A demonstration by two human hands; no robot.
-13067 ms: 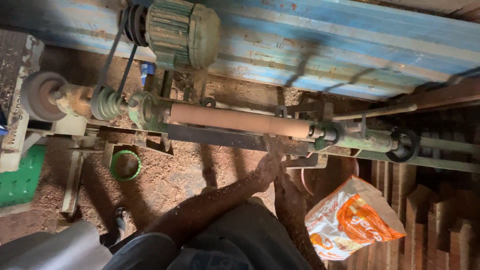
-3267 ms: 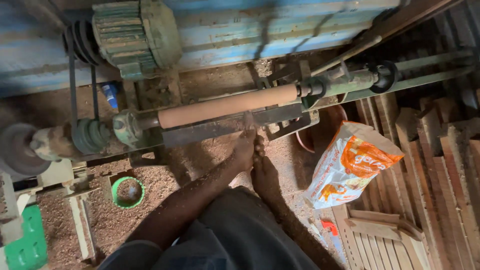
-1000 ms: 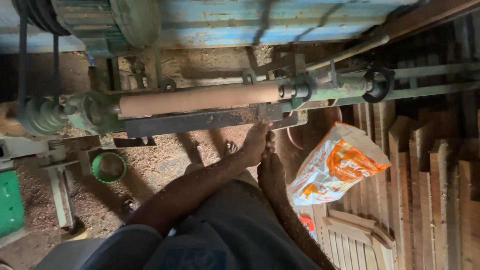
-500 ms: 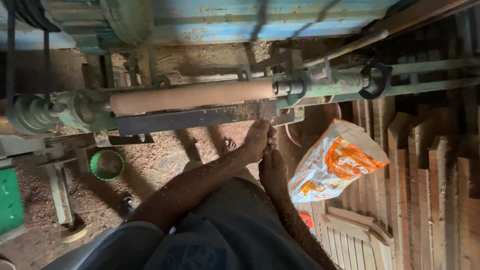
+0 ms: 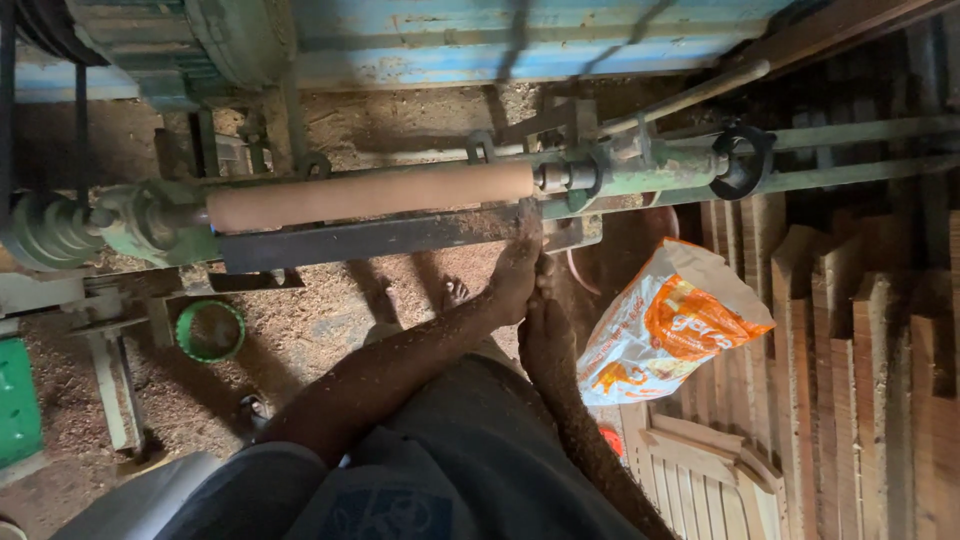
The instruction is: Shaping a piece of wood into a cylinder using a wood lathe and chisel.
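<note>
left hand (image 5: 517, 265) and right hand (image 5: 545, 335) together, touching dark bar (image 5: 370, 240) just below wooden cylinder (image 5: 370, 193) mounted on lathe (image 5: 640, 170). finger state cannot tell. orange-white bag (image 5: 665, 335) right.

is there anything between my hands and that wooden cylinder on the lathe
Yes. The dark metal rest bar runs along just below the wooden cylinder. The left hand reaches up against the bar's right end, with the right hand just behind it. Nothing else visible stands between them.
</note>
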